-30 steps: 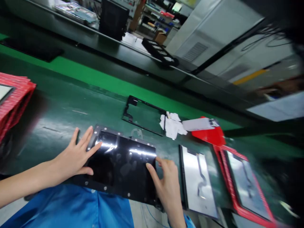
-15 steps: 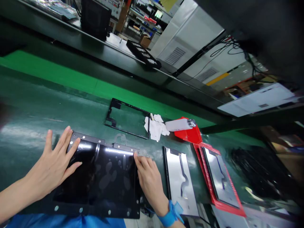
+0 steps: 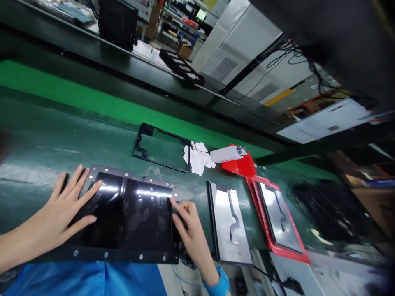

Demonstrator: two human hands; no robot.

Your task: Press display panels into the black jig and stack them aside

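A glossy black panel (image 3: 135, 218) lies in a dark fixture with round studs (image 3: 129, 257) at the near edge of the green bench. My left hand (image 3: 60, 213) rests flat on the panel's left side, fingers spread and open. My right hand (image 3: 188, 228) presses its fingertips against the panel's right edge, fingers close together and partly bent, holding nothing I can name. A blue band sits on the right wrist (image 3: 220, 283).
A silvery panel with a flex cable (image 3: 230, 224) lies right of the fixture, then another in a red tray (image 3: 277, 222). Behind are a black frame (image 3: 162, 148), crumpled white wipes (image 3: 197, 158), a white roller on a red holder (image 3: 228, 155) and a green belt strip (image 3: 77, 98).
The view has shifted a little. My right hand slid down along the panel's right edge. My left hand stays flat on the left side.
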